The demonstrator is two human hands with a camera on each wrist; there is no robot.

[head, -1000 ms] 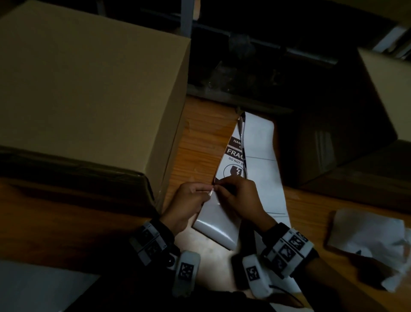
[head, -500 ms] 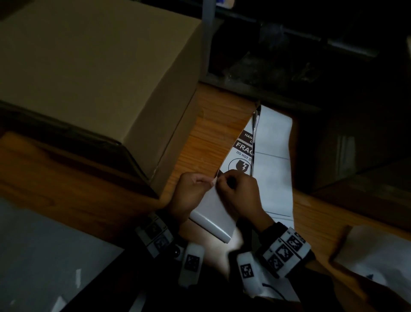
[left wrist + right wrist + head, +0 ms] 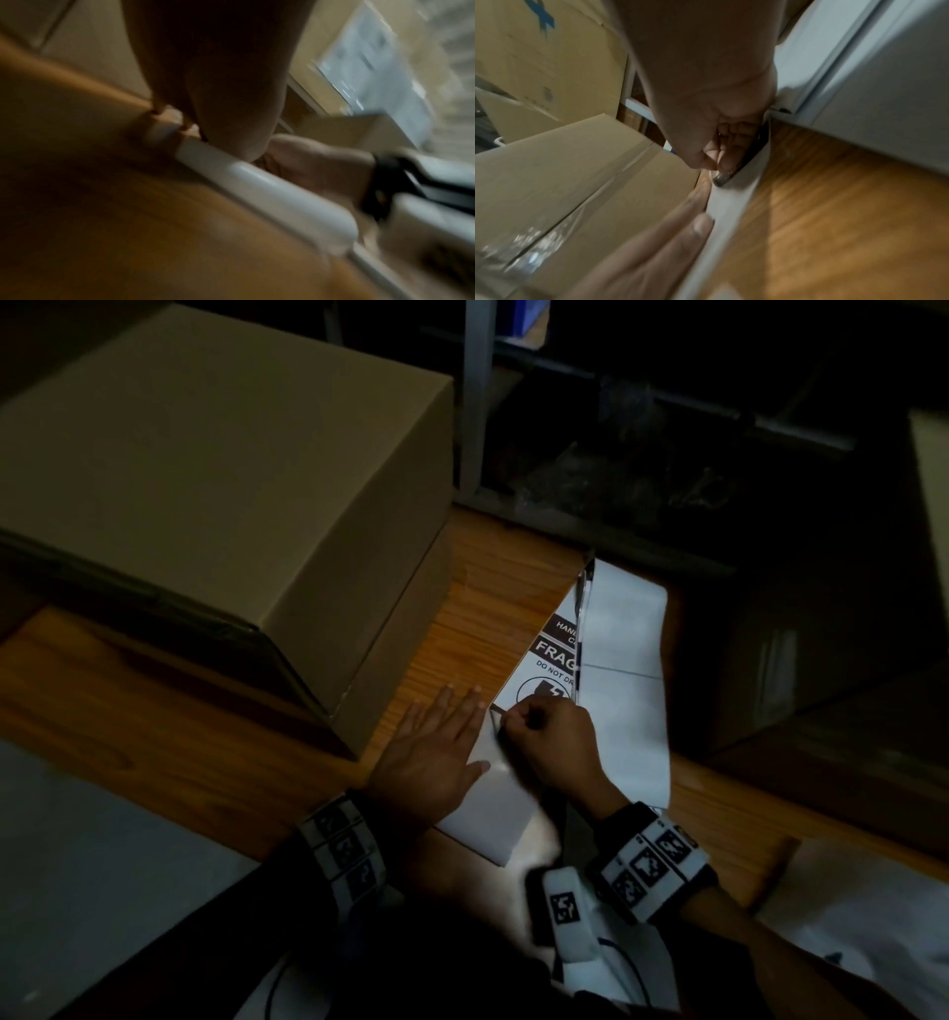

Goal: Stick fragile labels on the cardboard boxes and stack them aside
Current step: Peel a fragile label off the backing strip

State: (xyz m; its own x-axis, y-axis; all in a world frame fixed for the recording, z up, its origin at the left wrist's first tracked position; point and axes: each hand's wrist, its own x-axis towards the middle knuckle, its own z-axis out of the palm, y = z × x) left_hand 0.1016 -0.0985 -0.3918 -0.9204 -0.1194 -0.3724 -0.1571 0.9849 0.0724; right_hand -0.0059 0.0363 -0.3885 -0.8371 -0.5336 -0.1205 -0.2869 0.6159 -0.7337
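Note:
A strip of white backing paper (image 3: 624, 670) lies on the wooden table (image 3: 174, 731), with a black-and-white fragile label (image 3: 547, 670) on it. My right hand (image 3: 544, 737) pinches the label's near corner, which lifts off the backing (image 3: 721, 178). My left hand (image 3: 436, 752) lies flat with straight fingers, pressing the backing paper (image 3: 493, 824) down beside the right hand. A large brown cardboard box (image 3: 215, 480) stands at the left, close to the left hand. In the left wrist view the picture is blurred; the left hand (image 3: 218, 105) rests on the white backing paper (image 3: 257, 182).
A second cardboard box (image 3: 801, 670) stands in shadow at the right. Crumpled white paper (image 3: 873, 932) lies at the near right. A grey sheet (image 3: 92, 875) covers the near left of the table. Dark metal shelving (image 3: 616, 428) runs behind the table.
My left hand has let go of the label's edge and opened flat onto the backing paper. The right hand keeps its pinch on the label's corner. The view has shifted right.

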